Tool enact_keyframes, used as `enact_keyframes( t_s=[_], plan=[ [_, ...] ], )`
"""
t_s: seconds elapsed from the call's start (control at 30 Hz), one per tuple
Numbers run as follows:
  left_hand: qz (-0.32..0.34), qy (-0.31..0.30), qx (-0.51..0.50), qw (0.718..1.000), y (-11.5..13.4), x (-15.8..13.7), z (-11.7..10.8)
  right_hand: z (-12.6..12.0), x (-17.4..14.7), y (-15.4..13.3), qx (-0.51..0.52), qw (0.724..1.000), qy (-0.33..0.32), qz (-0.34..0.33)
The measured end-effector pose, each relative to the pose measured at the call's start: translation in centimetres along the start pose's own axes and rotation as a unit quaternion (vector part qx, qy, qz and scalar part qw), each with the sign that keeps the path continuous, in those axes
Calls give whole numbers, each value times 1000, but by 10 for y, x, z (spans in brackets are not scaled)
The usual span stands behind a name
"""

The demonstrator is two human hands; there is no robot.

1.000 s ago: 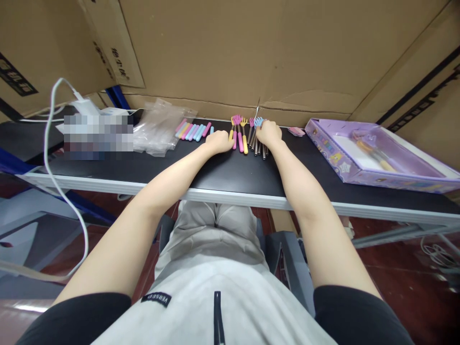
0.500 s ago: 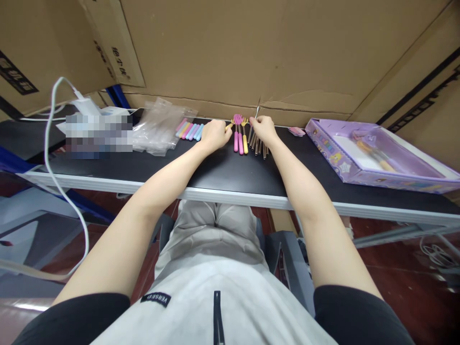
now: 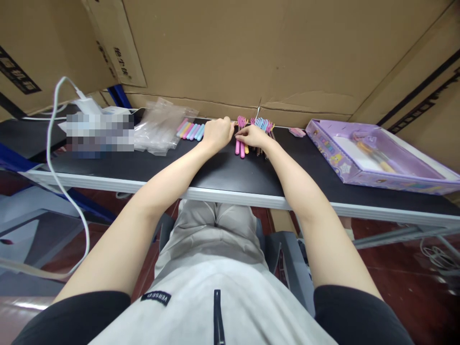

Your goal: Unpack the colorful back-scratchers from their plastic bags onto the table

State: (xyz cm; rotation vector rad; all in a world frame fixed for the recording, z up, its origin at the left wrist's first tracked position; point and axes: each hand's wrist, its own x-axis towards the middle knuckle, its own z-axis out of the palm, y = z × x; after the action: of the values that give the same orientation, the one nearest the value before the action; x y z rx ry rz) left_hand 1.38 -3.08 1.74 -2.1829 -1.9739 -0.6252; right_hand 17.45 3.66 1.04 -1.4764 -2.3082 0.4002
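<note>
My left hand (image 3: 217, 134) is closed in a fist above the black table, around what looks like a yellow back scratcher mostly hidden by the fingers. Reaching leftward, my right hand (image 3: 256, 136) has its fingertips pinched together over pink-handled back scratchers (image 3: 242, 151); what they grip is too small to make out. A yellow handle (image 3: 246, 149) lies beside the pink ones. Behind the right hand is a bunch of claw heads (image 3: 261, 123) in blue, pink and yellow on thin metal rods. Left of my left hand lies a row of pastel handles (image 3: 194, 132).
Clear plastic bags (image 3: 156, 129) lie left of the handles. An open purple box (image 3: 347, 165) with a wrapped item inside stands at the right, near small pink cards (image 3: 297, 132). A white cable (image 3: 50, 143) hangs over the left table edge. Cardboard (image 3: 251, 57) walls the back.
My right hand has moved left from the metal rods to the pink back scratchers, uncovering the blue and pink claw heads. My left hand has barely shifted and remains closed.
</note>
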Motion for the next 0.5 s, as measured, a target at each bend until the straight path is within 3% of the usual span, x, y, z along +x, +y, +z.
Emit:
enact_keyframes(
  t_s=[0.2, 0.5],
  plan=[
    [-38, 19, -4, 999, -4, 1, -13, 7, -1, -10, -125, 992, -5, 10],
    [-63, 94, -49, 992, -18, 2, -25, 19, 4, -6, -111, 991, 61, 44]
  ],
)
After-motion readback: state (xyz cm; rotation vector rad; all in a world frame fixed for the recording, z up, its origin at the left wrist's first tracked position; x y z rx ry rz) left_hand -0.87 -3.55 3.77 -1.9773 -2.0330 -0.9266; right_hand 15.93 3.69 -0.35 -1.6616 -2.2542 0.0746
